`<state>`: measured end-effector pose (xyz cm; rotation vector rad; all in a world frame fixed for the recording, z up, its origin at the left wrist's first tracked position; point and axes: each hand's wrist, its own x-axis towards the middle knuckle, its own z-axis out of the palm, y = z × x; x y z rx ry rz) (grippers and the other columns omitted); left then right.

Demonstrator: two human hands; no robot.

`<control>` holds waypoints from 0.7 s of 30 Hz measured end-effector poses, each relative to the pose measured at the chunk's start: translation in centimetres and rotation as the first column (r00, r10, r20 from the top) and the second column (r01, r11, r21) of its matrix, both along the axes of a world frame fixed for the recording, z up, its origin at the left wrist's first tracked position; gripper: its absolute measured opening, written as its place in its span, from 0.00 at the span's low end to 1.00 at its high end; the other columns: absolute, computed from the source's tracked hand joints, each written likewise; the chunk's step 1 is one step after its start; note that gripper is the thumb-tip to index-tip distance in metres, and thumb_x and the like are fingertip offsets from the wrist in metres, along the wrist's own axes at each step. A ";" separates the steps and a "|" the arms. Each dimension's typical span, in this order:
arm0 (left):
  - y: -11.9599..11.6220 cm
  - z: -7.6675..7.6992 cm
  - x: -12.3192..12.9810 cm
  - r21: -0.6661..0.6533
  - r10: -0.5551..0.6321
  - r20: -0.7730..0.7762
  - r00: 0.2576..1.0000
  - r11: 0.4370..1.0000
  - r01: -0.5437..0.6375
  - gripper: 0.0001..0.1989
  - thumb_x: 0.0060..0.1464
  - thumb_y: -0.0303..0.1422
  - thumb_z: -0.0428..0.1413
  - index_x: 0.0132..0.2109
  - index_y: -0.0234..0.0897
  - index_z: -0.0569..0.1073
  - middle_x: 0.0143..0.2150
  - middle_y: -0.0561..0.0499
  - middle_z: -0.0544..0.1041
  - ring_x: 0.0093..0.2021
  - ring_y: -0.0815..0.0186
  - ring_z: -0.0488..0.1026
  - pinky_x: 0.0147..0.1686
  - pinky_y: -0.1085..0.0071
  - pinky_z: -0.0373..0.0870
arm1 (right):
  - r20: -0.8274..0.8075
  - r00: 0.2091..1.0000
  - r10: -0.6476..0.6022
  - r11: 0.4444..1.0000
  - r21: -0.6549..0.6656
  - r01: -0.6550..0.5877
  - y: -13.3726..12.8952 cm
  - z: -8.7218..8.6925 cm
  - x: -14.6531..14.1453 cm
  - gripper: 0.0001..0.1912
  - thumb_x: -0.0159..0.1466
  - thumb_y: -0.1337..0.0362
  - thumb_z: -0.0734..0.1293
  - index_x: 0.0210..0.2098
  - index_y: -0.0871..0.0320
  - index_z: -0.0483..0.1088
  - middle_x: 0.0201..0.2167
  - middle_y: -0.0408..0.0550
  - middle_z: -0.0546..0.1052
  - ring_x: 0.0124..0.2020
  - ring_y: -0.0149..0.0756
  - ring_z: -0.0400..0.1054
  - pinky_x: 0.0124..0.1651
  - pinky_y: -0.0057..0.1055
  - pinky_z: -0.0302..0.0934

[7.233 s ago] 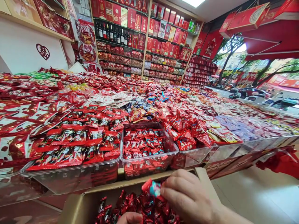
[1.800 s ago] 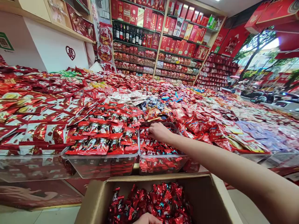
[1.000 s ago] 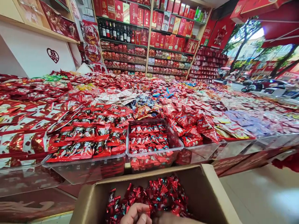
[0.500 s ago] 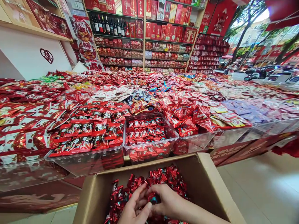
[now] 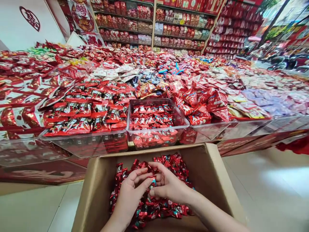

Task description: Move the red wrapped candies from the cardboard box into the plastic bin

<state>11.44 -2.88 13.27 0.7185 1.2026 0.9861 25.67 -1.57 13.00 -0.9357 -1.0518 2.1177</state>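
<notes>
One red foil-wrapped candy (image 5: 153, 182), with a blue patch showing, sits between my two hands. My right fingers (image 5: 158, 192) pinch it, thumb in front; my left fingers (image 5: 145, 186) curl in close against it, though I cannot tell whether they grip anything. I judge it light and firm inside a slick, crinkly wrapper, so the solid middle should hold better than the loose ends. Just below and around my fingers, a loose heap of wrapped candies (image 5: 172, 211) lies in the open cardboard box (image 5: 205, 175). Ahead of my fingers, beyond the box edge, a clear plastic bin (image 5: 179, 116) carries similar candies in neat rows, with space on its right. Ahead and to their left, another bin (image 5: 60, 141) is heaped with red-and-black packets (image 5: 79, 125).
</notes>
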 end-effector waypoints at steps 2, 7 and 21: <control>0.0 0.0 0.0 -0.006 0.028 0.012 1.000 1.000 -0.028 0.15 0.39 0.29 0.61 0.38 0.35 0.70 0.33 0.49 0.78 0.37 0.66 0.73 0.38 0.72 0.67 | -0.008 1.000 0.017 0.999 -0.030 -0.018 0.1 0.0 0.1 0.40 0.43 0.67 0.71 0.51 0.57 0.48 0.24 0.37 0.69 0.19 0.22 0.62 0.23 0.22 0.54; -0.3 -0.3 -0.1 -0.040 0.076 0.091 0.993 0.997 -0.073 0.13 0.42 0.31 0.60 0.37 0.37 0.68 0.27 0.55 0.76 0.28 0.71 0.72 0.29 0.75 0.67 | -0.027 1.000 0.012 0.998 -0.054 -0.013 0.1 -0.5 0.1 0.34 0.45 0.65 0.71 0.47 0.58 0.52 0.23 0.38 0.70 0.21 0.23 0.64 0.24 0.21 0.54; -0.1 -1.3 0.3 0.041 0.166 -0.021 0.986 0.986 -0.165 0.18 0.33 0.38 0.63 0.34 0.34 0.72 0.27 0.51 0.76 0.31 0.65 0.72 0.31 0.72 0.67 | 0.139 0.989 -0.049 0.998 0.032 0.045 -0.4 -1.9 -0.9 0.21 0.45 0.61 0.70 0.30 0.59 0.54 0.16 0.35 0.68 0.17 0.23 0.61 0.20 0.20 0.53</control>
